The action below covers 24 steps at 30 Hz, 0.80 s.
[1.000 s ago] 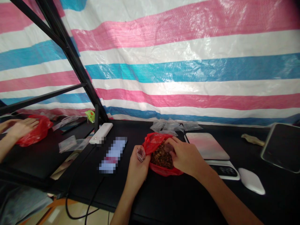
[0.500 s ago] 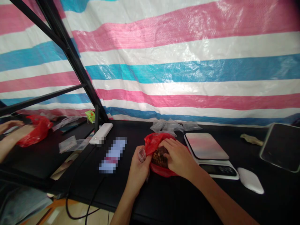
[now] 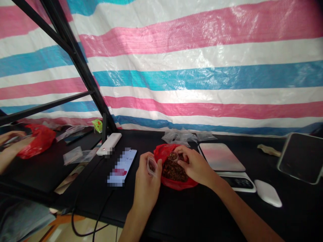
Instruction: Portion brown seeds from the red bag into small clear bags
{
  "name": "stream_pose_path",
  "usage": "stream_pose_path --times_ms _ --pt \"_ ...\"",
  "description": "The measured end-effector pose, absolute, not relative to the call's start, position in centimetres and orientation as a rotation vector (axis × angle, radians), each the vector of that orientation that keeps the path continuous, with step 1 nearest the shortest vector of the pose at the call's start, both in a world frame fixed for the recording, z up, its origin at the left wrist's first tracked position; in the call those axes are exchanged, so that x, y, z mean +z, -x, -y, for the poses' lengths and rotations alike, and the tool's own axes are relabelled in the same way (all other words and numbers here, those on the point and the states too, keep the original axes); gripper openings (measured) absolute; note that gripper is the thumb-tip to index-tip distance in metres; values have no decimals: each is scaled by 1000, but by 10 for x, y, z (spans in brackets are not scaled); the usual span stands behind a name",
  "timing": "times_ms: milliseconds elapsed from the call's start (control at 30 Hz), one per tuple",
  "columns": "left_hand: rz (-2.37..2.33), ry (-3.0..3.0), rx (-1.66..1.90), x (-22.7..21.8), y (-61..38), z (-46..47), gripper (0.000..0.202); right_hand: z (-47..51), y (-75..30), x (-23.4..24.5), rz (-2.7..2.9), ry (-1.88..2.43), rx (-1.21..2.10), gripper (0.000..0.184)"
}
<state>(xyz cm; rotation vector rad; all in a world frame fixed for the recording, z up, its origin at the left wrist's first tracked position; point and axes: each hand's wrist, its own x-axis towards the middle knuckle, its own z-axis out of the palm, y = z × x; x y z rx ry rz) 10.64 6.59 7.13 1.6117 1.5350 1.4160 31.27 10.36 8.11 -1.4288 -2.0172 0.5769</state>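
A person's bare hands work over a red plastic bag (image 3: pixel 176 184) of dark brown dried pieces (image 3: pixel 174 171) on a black table (image 3: pixel 191 215). The left hand (image 3: pixel 147 183) stands upright with its fingers (image 3: pixel 157 168) curled, pinching a small clear plastic bag (image 3: pixel 151 166) against the thumb side. The right hand (image 3: pixel 195 166) reaches over the red bag's mouth, its thumb and forefinger nearly closed on a small clear plastic piece (image 3: pixel 174 156) with brown bits inside (its exact shape is hard to make out). The other fingers stay loosely bent just above the heap. The red bag lies open and slumped between the two hands, just beside a digital kitchen scale (image 3: pixel 222 153) on the right. A blurred phone (image 3: pixel 122 167) and a white power bank (image 3: pixel 109 144) lie to the left, with loose clear plastic bags (image 3: pixel 179 136) behind. A white oval object (image 3: pixel 267 193) and a dark tablet-like panel (image 3: pixel 301 158) sit further right. At far left, a pair of hands (image 3: pixel 12 143) rests on another red bag (image 3: pixel 37 141), though whether this is a reflection or a co-worker cannot be told. A striped tarpaulin (image 3: pixel 202 80) hangs behind.
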Motion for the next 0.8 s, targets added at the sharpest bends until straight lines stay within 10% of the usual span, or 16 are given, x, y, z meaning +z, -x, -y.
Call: stream_pose_path --times_ms 800 --pt "-1343 -1641 1243 42 -116 -72 31 -87 -295 83 2215 938 144 50"
